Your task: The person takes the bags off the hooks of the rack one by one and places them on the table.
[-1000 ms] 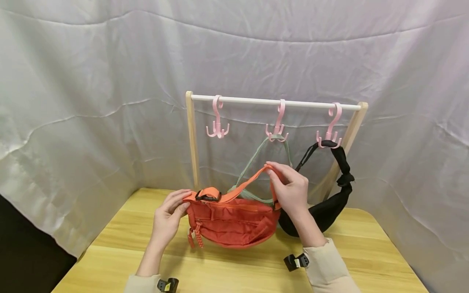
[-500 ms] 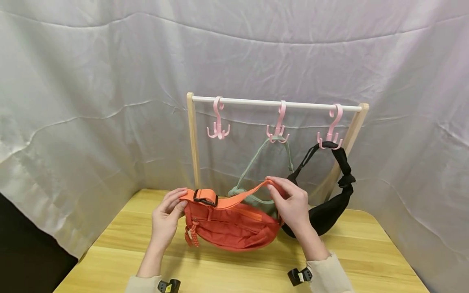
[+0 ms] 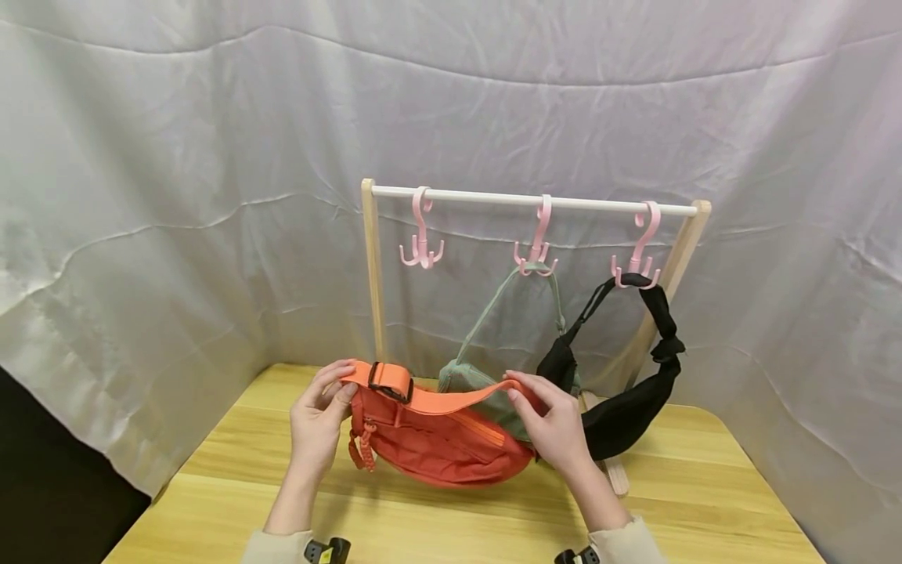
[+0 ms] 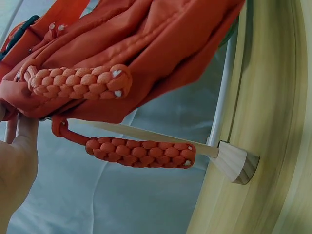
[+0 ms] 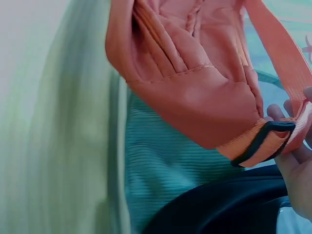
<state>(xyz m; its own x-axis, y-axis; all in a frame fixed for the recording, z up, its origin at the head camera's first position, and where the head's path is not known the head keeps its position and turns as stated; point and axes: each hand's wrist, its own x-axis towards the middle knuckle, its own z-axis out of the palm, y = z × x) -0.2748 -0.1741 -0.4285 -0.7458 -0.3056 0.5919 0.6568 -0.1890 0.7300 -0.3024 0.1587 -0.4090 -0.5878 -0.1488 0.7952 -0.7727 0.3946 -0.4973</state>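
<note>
A red crossbody bag (image 3: 444,450) with an orange strap (image 3: 451,403) is held up over the table, tilted lower on its right. My left hand (image 3: 315,423) pinches its upper left corner and strap end beside a black buckle (image 3: 390,382). Between thumb and fingers, my right hand (image 3: 553,419) grips the strap near the right end. In the right wrist view a black slider (image 5: 265,145) sits close to those fingers. Two braided zipper pulls (image 4: 141,154) dangle from the bag's left end. The bag partly covers a green bag (image 3: 463,377) behind it.
Behind stands a wooden rack with a white rail (image 3: 486,197) carrying three pink hooks. The left hook (image 3: 421,243) bears nothing. From the middle hook (image 3: 541,235) hangs the green bag; a black bag (image 3: 630,423) hangs from the right one (image 3: 643,243). Grey curtains (image 3: 211,235) surround the table (image 3: 232,470).
My right hand has come down with the strap, so its raised loop has flattened. The bag has shifted slightly left, tilting down at its right end. My left hand keeps its grip.
</note>
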